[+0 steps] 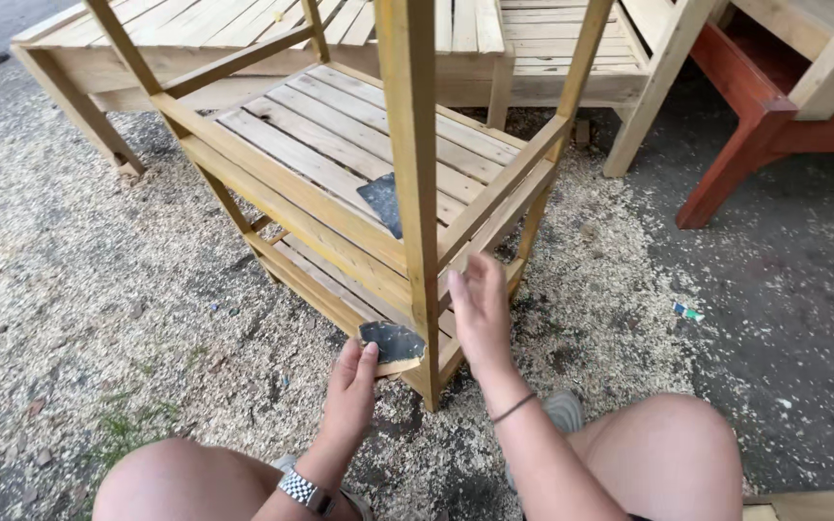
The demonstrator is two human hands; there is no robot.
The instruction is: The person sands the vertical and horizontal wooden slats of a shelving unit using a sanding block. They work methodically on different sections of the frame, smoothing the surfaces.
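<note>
Sandpaper piece [393, 342] lies long axis 9-to-3 o'clock, pinched by left hand [351, 391] against wooden shelf rack [415, 193]; right hand [480, 314] spread at 3 o'clock.

Two bare forearms came up from the bottom edge of the frame, with no sleeves on either. The left hand [351, 391], at lower centre, had a metal link-band wristwatch [303, 491] with a black-and-white checkered look strapped at the wrist, near the bottom edge. The right hand [481, 314], just right of centre, carried a thin dark cord bracelet [514, 407] around its wrist. Both knees were uncovered, one at lower left and one at lower right. A grey shoe [565, 409] with a rounded toe showed beside the right forearm, partly hidden by it.
</note>
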